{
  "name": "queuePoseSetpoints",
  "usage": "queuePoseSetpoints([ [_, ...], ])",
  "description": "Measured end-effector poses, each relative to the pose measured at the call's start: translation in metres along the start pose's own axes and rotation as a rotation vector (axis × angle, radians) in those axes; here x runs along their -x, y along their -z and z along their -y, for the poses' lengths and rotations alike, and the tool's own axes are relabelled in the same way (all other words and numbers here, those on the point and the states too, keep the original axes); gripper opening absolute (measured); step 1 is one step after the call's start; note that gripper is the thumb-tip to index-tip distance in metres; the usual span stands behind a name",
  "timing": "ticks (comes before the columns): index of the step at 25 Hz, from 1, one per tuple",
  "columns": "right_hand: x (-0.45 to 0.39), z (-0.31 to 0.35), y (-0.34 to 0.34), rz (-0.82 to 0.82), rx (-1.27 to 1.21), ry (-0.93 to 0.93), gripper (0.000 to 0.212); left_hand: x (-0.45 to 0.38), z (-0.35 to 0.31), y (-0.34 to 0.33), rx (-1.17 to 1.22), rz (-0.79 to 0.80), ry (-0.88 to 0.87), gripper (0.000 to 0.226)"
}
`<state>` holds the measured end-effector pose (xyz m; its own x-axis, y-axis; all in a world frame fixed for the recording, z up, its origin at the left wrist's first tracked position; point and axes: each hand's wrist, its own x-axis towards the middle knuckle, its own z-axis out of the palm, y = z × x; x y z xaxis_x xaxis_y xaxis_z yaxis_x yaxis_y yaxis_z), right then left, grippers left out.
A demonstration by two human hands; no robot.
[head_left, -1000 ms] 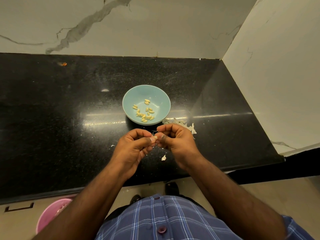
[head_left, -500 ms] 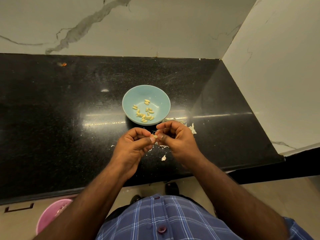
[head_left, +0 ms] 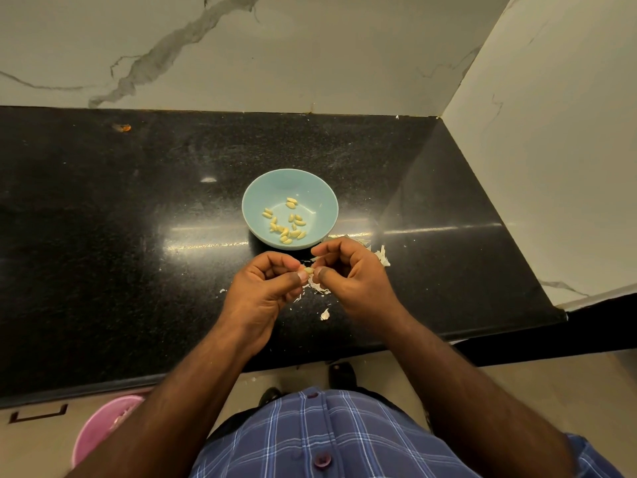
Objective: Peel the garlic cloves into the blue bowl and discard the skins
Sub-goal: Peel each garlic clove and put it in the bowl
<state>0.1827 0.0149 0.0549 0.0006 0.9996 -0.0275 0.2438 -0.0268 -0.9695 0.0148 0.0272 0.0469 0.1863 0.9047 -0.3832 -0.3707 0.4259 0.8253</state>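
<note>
While both hands [head_left: 312, 274] pinch a garlic clove [head_left: 309, 270], blue bowl [head_left: 256, 205] sits beyond

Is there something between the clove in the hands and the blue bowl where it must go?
Nothing visible does. The garlic clove, pinched between left hand and right hand, sits just before the blue bowl's near rim, over bare counter.

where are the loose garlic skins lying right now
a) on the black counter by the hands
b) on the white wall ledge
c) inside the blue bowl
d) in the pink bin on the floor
a: the white skins lie scattered on the black counter under and beside the hands, while the blue bowl holds only peeled cloves.
</note>
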Motion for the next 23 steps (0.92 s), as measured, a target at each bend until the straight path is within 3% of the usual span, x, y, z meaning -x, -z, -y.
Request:
queuePoseSetpoints([
  [7,-0.0007,-0.0009,0.0017,-0.011,0.087,0.027,0.022,0.0029,-0.0008,-0.0013,-0.015,0.058,0.0,0.024],
  [18,-0.0029,0.0002,0.0076,0.041,-0.214,-0.049,0.028,-0.0001,0.0004,0.0012,-0.017,0.064,0.006,0.019],
  [23,-0.0018,0.0011,0.0023,0.049,-0.061,0.029,0.033,0.0008,-0.0008,-0.0012,0.055,0.052,0.044,0.027],
])
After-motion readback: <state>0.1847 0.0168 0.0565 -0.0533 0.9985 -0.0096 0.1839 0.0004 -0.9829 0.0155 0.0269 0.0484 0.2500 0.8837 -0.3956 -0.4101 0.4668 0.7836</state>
